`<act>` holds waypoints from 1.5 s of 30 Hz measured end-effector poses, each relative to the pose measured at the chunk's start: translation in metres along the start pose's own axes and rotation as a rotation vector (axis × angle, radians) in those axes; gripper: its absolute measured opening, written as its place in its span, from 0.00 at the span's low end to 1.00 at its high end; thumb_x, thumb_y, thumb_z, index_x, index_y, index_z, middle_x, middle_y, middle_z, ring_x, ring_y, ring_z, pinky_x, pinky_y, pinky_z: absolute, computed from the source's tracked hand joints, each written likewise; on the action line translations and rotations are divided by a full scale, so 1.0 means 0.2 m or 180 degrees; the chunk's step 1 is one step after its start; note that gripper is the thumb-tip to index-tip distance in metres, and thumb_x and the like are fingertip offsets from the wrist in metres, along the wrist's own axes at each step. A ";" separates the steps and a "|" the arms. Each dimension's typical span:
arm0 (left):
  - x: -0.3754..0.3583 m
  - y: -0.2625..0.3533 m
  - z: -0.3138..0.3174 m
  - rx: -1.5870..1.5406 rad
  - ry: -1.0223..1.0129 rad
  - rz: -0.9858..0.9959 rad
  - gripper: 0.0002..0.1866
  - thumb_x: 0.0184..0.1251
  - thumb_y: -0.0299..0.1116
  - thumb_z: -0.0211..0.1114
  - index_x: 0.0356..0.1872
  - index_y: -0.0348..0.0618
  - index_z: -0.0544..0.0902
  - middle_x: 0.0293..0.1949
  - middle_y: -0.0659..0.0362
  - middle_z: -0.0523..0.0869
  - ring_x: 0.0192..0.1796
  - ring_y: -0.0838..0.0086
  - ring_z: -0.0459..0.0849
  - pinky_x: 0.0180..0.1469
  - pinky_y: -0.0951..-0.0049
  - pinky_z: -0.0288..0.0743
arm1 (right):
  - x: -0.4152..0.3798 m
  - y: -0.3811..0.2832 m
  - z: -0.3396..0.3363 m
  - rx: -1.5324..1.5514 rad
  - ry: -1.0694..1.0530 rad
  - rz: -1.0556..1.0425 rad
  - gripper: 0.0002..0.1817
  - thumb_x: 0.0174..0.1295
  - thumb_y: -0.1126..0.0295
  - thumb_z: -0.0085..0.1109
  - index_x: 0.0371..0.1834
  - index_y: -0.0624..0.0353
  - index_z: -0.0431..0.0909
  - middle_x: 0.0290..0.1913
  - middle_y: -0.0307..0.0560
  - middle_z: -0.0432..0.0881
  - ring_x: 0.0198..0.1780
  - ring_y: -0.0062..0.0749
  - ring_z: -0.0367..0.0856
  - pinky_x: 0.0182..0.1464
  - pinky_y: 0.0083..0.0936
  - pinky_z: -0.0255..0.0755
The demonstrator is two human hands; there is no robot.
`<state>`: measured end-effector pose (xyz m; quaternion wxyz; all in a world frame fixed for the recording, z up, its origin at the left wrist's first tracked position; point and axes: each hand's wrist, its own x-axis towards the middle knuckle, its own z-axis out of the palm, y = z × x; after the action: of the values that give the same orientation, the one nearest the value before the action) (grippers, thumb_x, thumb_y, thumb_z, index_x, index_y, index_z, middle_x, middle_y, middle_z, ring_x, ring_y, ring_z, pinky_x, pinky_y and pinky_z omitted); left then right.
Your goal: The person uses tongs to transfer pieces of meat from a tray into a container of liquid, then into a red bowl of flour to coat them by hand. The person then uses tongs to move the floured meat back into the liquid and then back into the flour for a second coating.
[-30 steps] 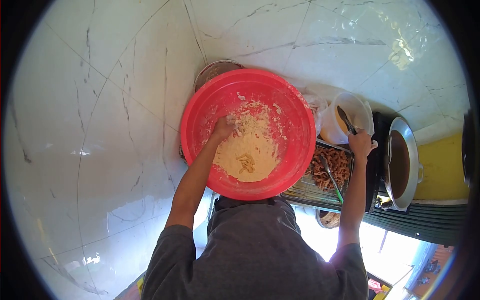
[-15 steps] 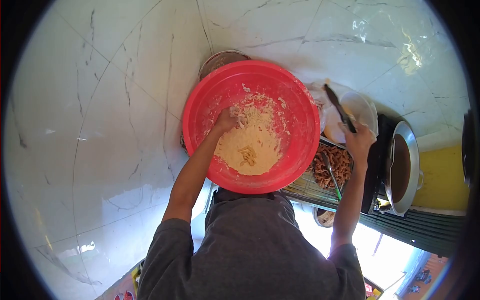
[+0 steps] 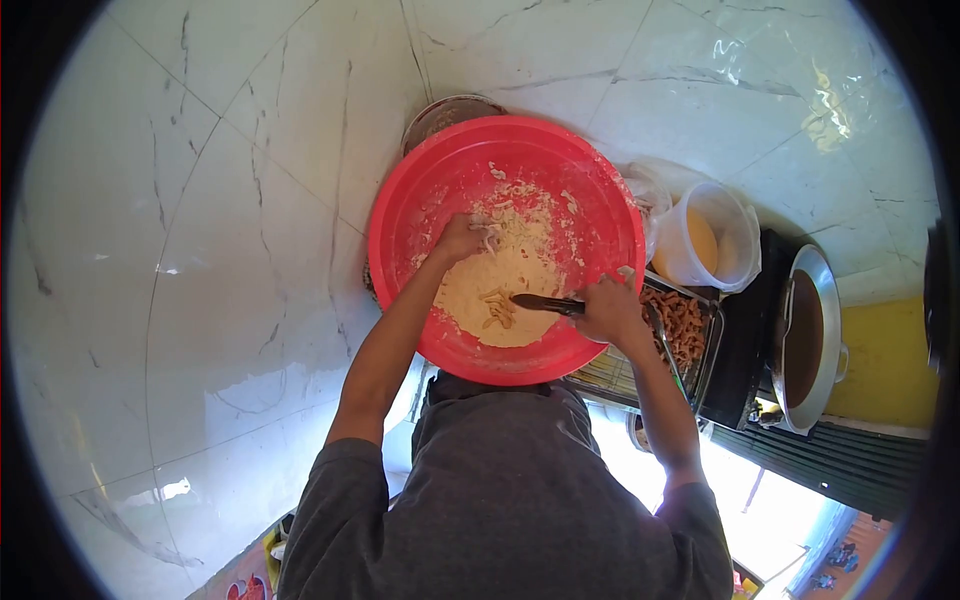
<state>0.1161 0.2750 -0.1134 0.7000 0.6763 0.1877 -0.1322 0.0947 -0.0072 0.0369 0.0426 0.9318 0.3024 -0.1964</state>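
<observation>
A large red basin [image 3: 400,180] holds pale flour [image 3: 525,255], clumpy toward its far side. My left hand [image 3: 463,238] is inside the basin at the left edge of the flour, with whitened, curled fingers; what they hold, if anything, I cannot tell. My right hand [image 3: 608,308] is closed around black tongs [image 3: 545,303] over the basin's right rim. Their tips point left, right at a small heap of wet, yellowish strips [image 3: 498,307] lying on the flour.
Right of the basin are a clear tub [image 3: 735,245] with yellow liquid and a wire-racked tray [image 3: 610,375] with browned fried strips [image 3: 680,325] and a second pair of tongs. Farther right stands a wide pan [image 3: 830,340] of brown oil. Marble-patterned walls [image 3: 250,200] close in left and behind.
My right hand has swung the tongs left and down from near the clear tub to the strips in the flour. My left hand has stayed almost in place.
</observation>
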 end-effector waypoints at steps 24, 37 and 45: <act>-0.10 0.19 0.03 -0.0147 -0.0268 0.0075 0.20 0.66 0.41 0.65 0.53 0.39 0.83 0.50 0.59 0.85 0.54 0.71 0.80 0.56 0.70 0.71 | 0.10 -0.01 0.07 0.0441 0.1218 0.0271 0.22 0.52 0.54 0.67 0.51 0.46 0.84 0.33 0.47 0.85 0.49 0.40 0.81 0.66 0.55 0.52; 0.01 0.06 0.06 0.3290 0.0999 -0.0369 0.17 0.61 0.35 0.63 0.51 0.47 0.82 0.54 0.50 0.84 0.57 0.59 0.82 0.60 0.43 0.69 | -0.08 0.31 -0.12 0.0515 0.2680 0.1083 0.21 0.53 0.53 0.68 0.50 0.47 0.86 0.29 0.50 0.83 0.40 0.47 0.81 0.54 0.48 0.64; 0.10 -0.06 0.08 0.3073 0.1196 -0.0038 0.22 0.62 0.36 0.62 0.58 0.49 0.78 0.49 0.47 0.86 0.57 0.56 0.82 0.65 0.39 0.59 | -0.16 0.84 -0.21 0.0553 0.2121 0.2745 0.25 0.52 0.54 0.65 0.50 0.57 0.85 0.43 0.61 0.86 0.50 0.54 0.84 0.57 0.45 0.68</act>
<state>0.1297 0.2600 -0.1335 0.2616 0.9332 0.2316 -0.0839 0.1832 -0.1521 0.0818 -0.0558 0.9830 -0.1269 0.1202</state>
